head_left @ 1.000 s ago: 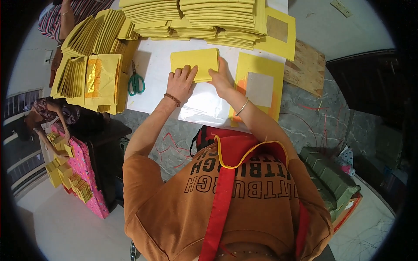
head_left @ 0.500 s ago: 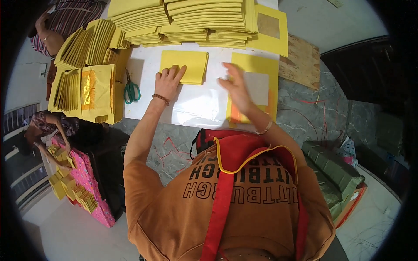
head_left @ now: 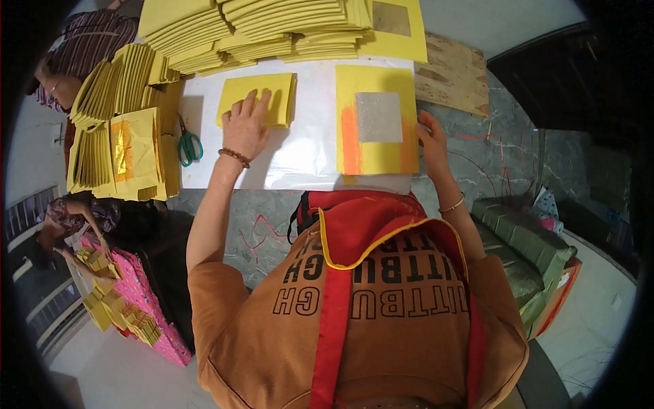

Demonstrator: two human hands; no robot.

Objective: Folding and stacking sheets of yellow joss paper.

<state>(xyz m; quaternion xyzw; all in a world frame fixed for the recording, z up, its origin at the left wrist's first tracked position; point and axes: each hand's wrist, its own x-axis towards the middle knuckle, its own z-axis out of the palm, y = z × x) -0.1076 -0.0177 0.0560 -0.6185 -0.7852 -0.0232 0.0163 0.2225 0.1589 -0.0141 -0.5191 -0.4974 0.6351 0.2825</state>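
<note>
My left hand (head_left: 246,126) lies with its fingers spread on a small stack of folded yellow paper (head_left: 283,109) at the left middle of the white table. To the right lies a flat yellow sheet (head_left: 375,80) with orange bands along its lower part. On that sheet sits a silver-grey square (head_left: 379,117). Just past the sheet's right edge is my right hand (head_left: 433,140), its fingers loosely bent and apart, with nothing visible in them. Whether its fingertips touch the sheet's edge, I cannot tell.
Tall piles of folded yellow paper (head_left: 293,24) line the table's far side. More bundles (head_left: 95,150) stand at the left, beside green-handled scissors (head_left: 189,144). A wooden board (head_left: 453,78) is beyond the right edge. Another person works at a pink table (head_left: 146,293) on the left.
My right hand has moved right, from above the sheet to its right edge. The silver-grey square now lies lower on the sheet, uncovering more yellow above. My left hand stays on the folded stack.
</note>
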